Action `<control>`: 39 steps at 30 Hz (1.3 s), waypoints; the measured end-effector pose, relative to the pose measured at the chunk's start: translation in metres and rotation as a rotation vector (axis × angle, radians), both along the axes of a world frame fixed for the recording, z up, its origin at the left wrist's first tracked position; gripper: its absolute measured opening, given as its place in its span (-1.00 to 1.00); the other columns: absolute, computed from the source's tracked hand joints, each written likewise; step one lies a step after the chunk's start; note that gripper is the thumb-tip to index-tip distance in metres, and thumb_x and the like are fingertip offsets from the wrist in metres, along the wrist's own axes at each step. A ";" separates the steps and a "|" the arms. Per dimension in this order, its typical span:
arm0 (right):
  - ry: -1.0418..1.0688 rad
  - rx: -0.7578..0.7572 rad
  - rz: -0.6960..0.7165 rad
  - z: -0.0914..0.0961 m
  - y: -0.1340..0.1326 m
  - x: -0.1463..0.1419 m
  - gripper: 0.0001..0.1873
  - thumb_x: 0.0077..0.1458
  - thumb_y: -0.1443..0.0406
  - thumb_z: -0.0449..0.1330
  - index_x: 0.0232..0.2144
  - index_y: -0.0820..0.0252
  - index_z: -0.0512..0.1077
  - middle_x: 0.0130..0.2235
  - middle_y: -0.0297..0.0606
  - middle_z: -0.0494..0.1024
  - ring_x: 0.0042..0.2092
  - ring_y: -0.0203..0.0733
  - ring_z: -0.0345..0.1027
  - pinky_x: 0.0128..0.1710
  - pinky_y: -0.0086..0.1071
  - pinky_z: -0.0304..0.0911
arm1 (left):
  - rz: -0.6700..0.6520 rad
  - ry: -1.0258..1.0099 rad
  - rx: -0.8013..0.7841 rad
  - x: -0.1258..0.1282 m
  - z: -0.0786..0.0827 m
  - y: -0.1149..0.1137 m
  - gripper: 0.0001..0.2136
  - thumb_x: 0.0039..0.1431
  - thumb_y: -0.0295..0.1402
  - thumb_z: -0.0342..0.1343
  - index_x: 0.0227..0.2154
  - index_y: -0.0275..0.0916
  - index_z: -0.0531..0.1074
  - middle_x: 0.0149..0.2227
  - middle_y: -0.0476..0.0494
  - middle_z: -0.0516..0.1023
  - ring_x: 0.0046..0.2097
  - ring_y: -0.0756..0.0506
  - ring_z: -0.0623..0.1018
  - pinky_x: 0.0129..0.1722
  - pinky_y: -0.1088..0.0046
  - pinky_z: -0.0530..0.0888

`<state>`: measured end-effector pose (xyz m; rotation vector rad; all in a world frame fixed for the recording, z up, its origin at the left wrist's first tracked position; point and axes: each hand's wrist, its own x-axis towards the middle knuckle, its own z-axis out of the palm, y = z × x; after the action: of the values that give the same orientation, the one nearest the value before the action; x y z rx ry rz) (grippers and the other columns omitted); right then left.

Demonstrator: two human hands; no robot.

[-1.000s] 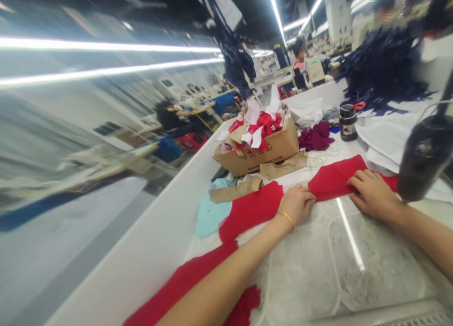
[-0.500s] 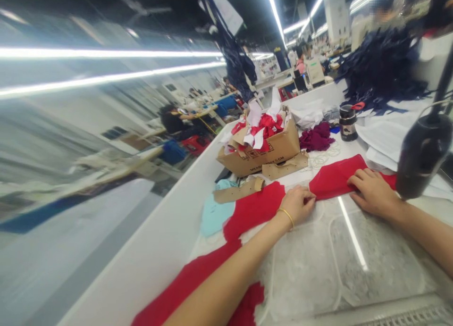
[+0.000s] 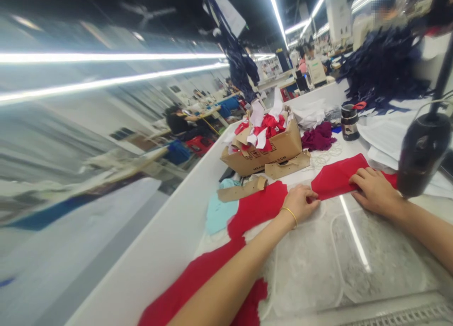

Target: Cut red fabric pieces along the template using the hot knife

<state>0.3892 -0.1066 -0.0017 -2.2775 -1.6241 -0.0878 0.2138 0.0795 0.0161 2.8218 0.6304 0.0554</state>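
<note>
A folded piece of red fabric (image 3: 338, 175) lies across the worktable. At its left end, my left hand (image 3: 300, 204), with a thin yellow bangle at the wrist, has its thumb and fingers pinched on the fabric's edge. My right hand (image 3: 377, 190) rests flat on the piece's right part, fingers spread. Beyond that hand the fabric runs behind a black machine part (image 3: 423, 151). More red fabric pieces (image 3: 260, 205) lie left of my left hand and beneath my left forearm.
A cardboard box (image 3: 269, 154) full of red and white scraps stands behind the hands. Around it are brown cardboard strips (image 3: 288, 165), light blue fabric (image 3: 221, 213), maroon fabric (image 3: 318, 136) and a black jar (image 3: 349, 123). A dark navy heap (image 3: 384, 69) sits at the back right.
The view has shifted slightly, so the table's things appear a little further right. Both hands stay nearly in place on the red fabric.
</note>
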 end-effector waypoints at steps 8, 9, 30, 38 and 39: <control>-0.018 0.026 0.003 -0.002 0.000 0.001 -0.87 0.16 0.31 0.17 -0.22 0.17 0.46 -0.17 -0.13 0.52 -0.11 0.01 0.34 -0.08 -0.16 0.17 | -0.026 -0.010 0.015 0.001 -0.003 0.003 -0.83 0.16 -0.46 0.18 -0.39 -0.13 0.67 -0.38 -0.06 0.63 -0.20 -0.13 0.53 -0.13 0.38 0.47; -0.016 0.031 0.005 -0.002 0.000 0.001 -0.87 0.16 0.31 0.17 -0.22 0.17 0.46 -0.16 -0.12 0.52 -0.11 0.01 0.34 -0.08 -0.16 0.17 | -0.031 -0.012 0.016 0.001 -0.003 0.003 -0.83 0.16 -0.45 0.18 -0.40 -0.13 0.67 -0.38 -0.05 0.62 -0.20 -0.12 0.53 -0.13 0.38 0.47; 0.003 0.040 0.012 -0.002 0.000 0.002 -0.89 0.16 0.30 0.18 -0.24 0.16 0.47 -0.19 -0.14 0.51 -0.12 0.00 0.33 -0.10 -0.18 0.17 | -0.030 -0.030 -0.038 -0.004 -0.003 0.005 -0.80 0.14 -0.46 0.16 -0.33 -0.12 0.69 -0.28 -0.04 0.68 -0.17 -0.11 0.59 -0.06 0.38 0.50; 0.029 0.086 -0.004 -0.001 0.004 0.003 -0.90 0.23 0.27 0.18 -0.32 0.15 0.47 -0.25 -0.18 0.50 -0.15 -0.04 0.33 -0.13 -0.22 0.16 | -0.027 -0.052 -0.072 -0.007 -0.001 0.004 -0.81 0.17 -0.46 0.14 -0.35 -0.15 0.68 -0.32 -0.03 0.67 -0.19 -0.10 0.59 -0.08 0.39 0.49; 0.030 0.092 -0.004 -0.001 0.004 0.004 -0.89 0.24 0.27 0.18 -0.33 0.15 0.48 -0.26 -0.18 0.51 -0.15 -0.05 0.33 -0.14 -0.22 0.16 | -0.029 -0.055 -0.076 -0.007 0.000 0.004 -0.81 0.17 -0.46 0.14 -0.35 -0.16 0.68 -0.33 -0.04 0.67 -0.19 -0.10 0.59 -0.09 0.39 0.49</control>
<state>0.3929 -0.1023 -0.0030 -2.2029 -1.5677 -0.1258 0.2071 0.0837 0.0156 2.7453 0.5668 0.1008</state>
